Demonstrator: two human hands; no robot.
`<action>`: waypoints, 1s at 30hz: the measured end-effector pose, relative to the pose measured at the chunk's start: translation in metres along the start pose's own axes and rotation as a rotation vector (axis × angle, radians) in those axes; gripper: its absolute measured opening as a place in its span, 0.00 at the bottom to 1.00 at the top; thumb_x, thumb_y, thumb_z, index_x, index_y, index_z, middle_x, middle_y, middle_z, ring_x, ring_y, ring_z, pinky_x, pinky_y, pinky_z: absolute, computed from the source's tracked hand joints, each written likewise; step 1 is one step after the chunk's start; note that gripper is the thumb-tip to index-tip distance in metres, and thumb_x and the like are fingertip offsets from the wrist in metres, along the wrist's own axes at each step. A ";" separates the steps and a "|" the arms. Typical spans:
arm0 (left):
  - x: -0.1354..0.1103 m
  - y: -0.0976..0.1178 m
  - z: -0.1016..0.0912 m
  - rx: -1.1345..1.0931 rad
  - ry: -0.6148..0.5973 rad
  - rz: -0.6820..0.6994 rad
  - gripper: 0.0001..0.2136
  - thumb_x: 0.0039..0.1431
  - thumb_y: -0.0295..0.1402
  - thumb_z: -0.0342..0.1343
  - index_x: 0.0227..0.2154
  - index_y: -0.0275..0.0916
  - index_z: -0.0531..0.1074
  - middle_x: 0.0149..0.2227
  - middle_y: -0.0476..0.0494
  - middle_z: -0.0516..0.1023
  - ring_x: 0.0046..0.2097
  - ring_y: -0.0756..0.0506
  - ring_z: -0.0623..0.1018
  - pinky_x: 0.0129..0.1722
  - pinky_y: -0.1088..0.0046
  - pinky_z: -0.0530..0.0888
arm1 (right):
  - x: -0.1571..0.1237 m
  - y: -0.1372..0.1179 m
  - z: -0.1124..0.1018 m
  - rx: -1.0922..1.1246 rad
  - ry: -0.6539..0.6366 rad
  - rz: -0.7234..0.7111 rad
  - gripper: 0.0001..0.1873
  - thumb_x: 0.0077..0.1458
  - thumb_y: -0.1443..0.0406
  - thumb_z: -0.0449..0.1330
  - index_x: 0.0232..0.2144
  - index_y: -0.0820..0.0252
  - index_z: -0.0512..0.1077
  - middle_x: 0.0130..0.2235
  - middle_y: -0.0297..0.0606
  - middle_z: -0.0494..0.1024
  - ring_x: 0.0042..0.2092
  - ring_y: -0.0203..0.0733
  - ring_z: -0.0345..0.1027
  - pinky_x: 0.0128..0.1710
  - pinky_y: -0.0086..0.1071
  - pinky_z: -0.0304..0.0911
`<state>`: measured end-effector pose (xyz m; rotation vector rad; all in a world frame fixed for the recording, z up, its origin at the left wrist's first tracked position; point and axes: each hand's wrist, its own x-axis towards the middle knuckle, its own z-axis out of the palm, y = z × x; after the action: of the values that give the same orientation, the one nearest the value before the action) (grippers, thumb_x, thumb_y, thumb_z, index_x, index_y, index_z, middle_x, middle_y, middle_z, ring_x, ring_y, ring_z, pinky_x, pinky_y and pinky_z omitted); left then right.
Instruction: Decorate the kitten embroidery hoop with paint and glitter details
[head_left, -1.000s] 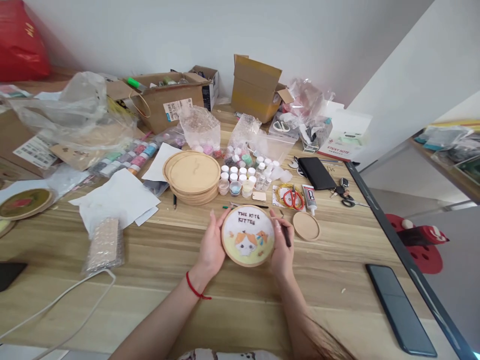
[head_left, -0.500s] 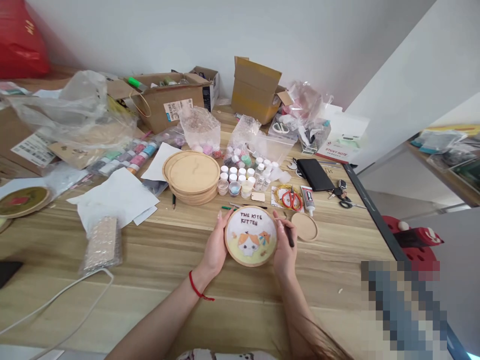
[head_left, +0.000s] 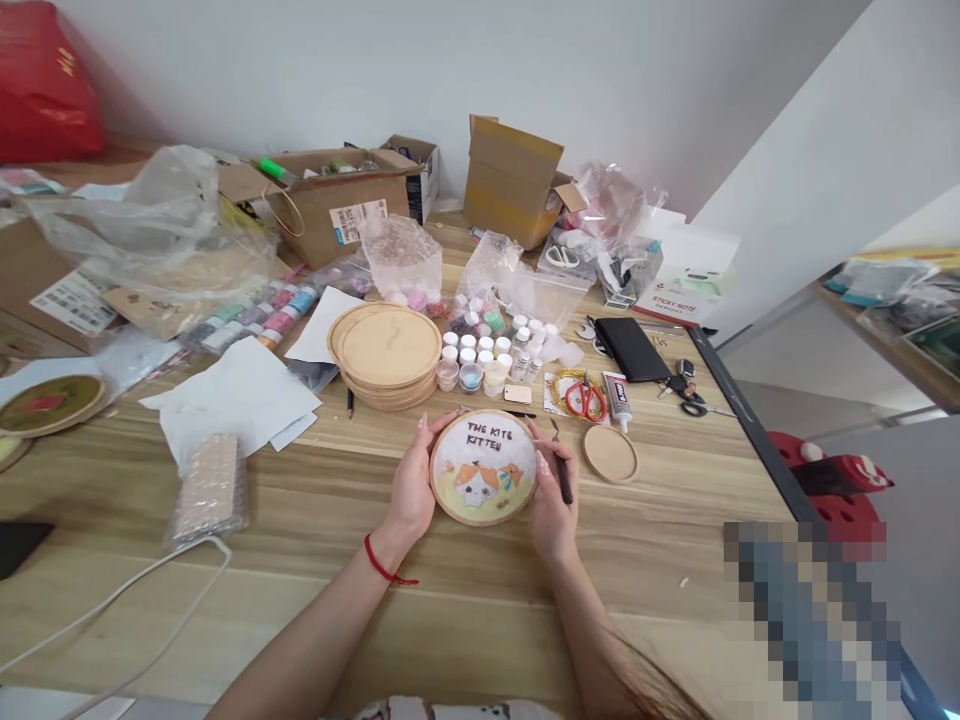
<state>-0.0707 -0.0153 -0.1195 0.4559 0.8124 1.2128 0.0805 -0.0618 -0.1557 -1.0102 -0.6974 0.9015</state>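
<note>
**Way back toward me runs open; forward is crowded**

My left hand (head_left: 409,482) and right hand (head_left: 553,495) can slide back toward me over the light wood tabletop (head_left: 465,625). A round embroidery hoop (head_left: 484,467) sits between them. Forward, a stack of round pale-wood discs (head_left: 388,355) and a cluster of white-capped bottles (head_left: 465,352) block the way. Rightward, a round pale-wood coaster (head_left: 610,454) sits close, with red-handled scissors (head_left: 586,398) behind it.

My hoop (head_left: 484,467) shows an orange-and-white cat on pale yellow, black lettering above; my bracelet (head_left: 382,562) is red.
</note>
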 end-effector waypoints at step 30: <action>0.008 -0.012 -0.012 0.137 0.102 -0.095 0.23 0.62 0.51 0.51 0.47 0.39 0.77 0.57 0.40 0.74 0.63 0.38 0.68 0.63 0.63 0.62 | -0.002 0.004 -0.002 -0.197 0.024 0.064 0.13 0.56 0.56 0.61 0.41 0.54 0.68 0.57 0.45 0.74 0.61 0.48 0.64 0.61 0.47 0.55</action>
<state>-0.0708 -0.0128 -0.1383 0.4647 0.9984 1.1036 0.0802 -0.0630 -0.1601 -1.2221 -0.7471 0.8870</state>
